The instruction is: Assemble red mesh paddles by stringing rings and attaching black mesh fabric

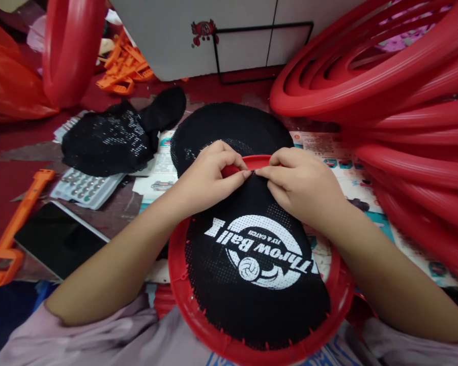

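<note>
A red plastic ring (181,287) rests against my body and the table edge. Black mesh fabric (221,300) with white "Throw Ball" lettering spans it, hooked on small red pegs along its near edge. My left hand (217,173) pinches the mesh's far edge between thumb and index finger. Close beside it, my right hand (301,180) also pinches that edge, the fingertips of both hands almost touching. At the sides, the mesh stands apart from the ring. Just behind my hands lies another round black mesh piece (236,124).
Red rings (416,152) are piled at the right. Crumpled black mesh (107,137) lies on the left near a calculator (86,188), a dark-screened tablet (61,239) and an orange plastic handle (17,229). More orange parts (124,66) and a white box (168,40) stand behind.
</note>
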Demonstrator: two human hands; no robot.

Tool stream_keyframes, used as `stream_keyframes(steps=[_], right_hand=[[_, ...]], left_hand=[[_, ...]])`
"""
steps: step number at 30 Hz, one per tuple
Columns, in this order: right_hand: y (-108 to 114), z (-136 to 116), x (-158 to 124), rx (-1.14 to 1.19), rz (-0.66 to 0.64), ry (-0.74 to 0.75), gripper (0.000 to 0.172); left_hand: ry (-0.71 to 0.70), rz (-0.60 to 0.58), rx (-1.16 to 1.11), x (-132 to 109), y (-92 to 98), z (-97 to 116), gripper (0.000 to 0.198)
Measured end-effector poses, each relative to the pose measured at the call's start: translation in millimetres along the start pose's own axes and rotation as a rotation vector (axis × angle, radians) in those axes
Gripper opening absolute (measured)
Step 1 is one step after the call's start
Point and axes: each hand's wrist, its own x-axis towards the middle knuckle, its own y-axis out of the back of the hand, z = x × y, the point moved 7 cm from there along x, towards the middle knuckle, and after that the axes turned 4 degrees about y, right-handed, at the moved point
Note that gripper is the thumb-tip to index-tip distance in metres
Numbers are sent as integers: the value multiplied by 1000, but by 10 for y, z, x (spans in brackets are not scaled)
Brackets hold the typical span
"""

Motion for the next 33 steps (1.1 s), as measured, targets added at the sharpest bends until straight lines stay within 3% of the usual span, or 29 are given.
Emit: stream_keyframes(steps=[11, 18, 24, 30, 33], right_hand=[[-59, -12, 30, -150, -31, 17, 30], [13, -194, 27, -283, -4, 125, 28], [-5, -184, 0, -191, -162, 60, 26], [-46, -21, -123, 80, -511, -138, 22], [-12, 38, -122, 174, -492, -203, 22]], left_hand=[[-28, 86, 216, 33, -39, 14, 13], [0, 50, 214, 32, -20, 6, 12], [-2, 23, 60, 7, 25, -29, 10], [-66, -59, 74, -14, 85, -11, 24], [6, -19, 125, -17, 196, -81, 35]])
